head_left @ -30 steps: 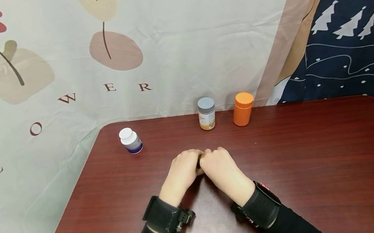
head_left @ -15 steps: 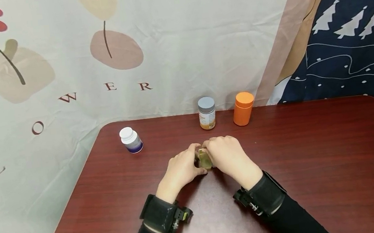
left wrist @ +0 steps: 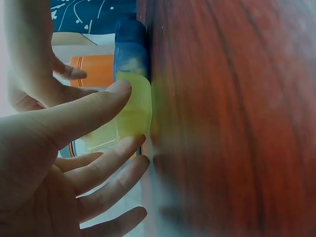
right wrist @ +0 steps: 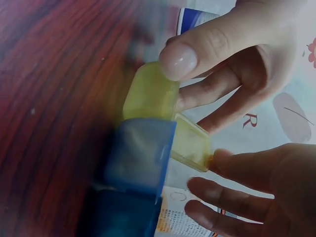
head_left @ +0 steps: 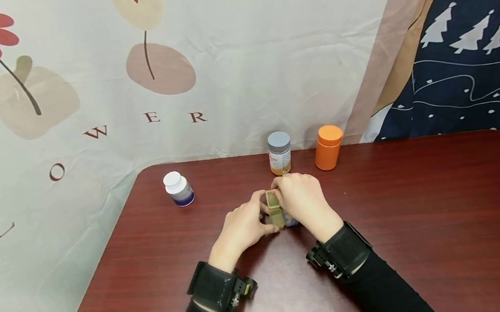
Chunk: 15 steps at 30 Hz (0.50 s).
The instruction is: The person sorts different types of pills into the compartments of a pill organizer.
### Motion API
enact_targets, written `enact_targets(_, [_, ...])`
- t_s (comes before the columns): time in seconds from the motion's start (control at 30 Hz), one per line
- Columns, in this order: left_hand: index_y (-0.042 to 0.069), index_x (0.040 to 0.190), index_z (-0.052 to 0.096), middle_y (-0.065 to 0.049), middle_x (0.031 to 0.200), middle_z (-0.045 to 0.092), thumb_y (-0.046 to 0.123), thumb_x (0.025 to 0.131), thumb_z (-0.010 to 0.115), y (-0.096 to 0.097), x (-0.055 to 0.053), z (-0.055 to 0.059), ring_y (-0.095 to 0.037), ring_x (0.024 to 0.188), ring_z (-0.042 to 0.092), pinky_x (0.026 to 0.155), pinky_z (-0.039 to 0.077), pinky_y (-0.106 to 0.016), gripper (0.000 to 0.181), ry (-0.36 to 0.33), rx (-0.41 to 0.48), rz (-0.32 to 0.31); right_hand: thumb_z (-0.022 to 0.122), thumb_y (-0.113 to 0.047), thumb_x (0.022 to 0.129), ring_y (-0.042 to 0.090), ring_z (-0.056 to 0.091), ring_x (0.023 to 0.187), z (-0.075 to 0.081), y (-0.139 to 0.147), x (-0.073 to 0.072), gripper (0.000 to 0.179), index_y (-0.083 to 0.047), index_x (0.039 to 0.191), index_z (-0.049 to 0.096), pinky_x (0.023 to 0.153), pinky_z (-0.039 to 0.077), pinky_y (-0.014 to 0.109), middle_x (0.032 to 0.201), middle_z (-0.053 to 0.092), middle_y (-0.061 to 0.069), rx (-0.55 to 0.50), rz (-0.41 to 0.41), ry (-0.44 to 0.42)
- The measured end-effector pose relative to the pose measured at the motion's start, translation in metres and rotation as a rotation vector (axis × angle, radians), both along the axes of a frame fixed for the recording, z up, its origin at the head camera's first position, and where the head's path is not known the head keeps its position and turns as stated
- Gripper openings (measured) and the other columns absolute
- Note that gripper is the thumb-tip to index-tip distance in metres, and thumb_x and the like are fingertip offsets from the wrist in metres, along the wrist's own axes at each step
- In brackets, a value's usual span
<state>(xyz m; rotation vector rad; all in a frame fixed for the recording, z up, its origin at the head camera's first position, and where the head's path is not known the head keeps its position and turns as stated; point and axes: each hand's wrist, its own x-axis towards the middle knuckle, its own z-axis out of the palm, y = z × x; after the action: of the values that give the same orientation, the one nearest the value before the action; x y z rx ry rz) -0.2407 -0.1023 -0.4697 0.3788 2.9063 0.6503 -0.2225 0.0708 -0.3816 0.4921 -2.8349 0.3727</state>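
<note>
A pill organizer with a yellow end compartment (right wrist: 150,94) and blue compartments (right wrist: 138,153) stands on the table between both hands. Its yellow lid (right wrist: 192,145) is swung up and open. My left hand (head_left: 239,226) grips the yellow end, thumb on one side and fingertips on the other, as the left wrist view shows. My right hand (head_left: 303,199) is over the blue part in the head view. One of its fingertips touches the raised lid's edge; its other fingers extend loosely, apart from the lid. Pale contents show through the blue wall.
Beyond the hands stand a grey-capped bottle (head_left: 280,160) and an orange bottle (head_left: 329,153), both near the back edge of the wooden table (head_left: 424,218). A white bottle (head_left: 178,189) with a purple band stands at back left. A printed cloth (head_left: 238,49) hangs behind.
The hands were close together over the organizer; the right hand has moved up and right, exposing the yellow compartment, and its lid now shows raised. The left hand has stayed nearly in place.
</note>
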Motion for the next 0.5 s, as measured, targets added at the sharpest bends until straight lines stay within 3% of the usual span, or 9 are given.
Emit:
enact_targets(0.17, [0.026, 0.168, 0.040, 0.022, 0.123, 0.078, 0.052, 0.088, 0.093, -0.0025, -0.0010, -0.0003, -0.008, 0.106, 0.076, 0.095, 0.060, -0.048, 0.099, -0.006, 0.009, -0.004, 0.075, -0.022, 0.106, 0.032, 0.080, 0.089, -0.0034, -0.0015, -0.0006, 0.016, -0.013, 0.114, 0.086, 0.074, 0.065, 0.047, 0.104, 0.085, 0.010, 0.032, 0.009, -0.074])
enact_targets(0.5, [0.024, 0.168, 0.040, 0.022, 0.124, 0.078, 0.051, 0.091, 0.091, -0.0035, -0.0022, -0.0031, -0.007, 0.108, 0.075, 0.097, 0.060, -0.048, 0.097, -0.005, 0.004, -0.015, 0.074, -0.021, 0.107, 0.032, 0.080, 0.092, -0.0062, -0.0013, 0.0052, 0.019, -0.009, 0.119, 0.083, 0.075, 0.065, 0.047, 0.109, 0.085, 0.011, -0.002, 0.015, -0.073])
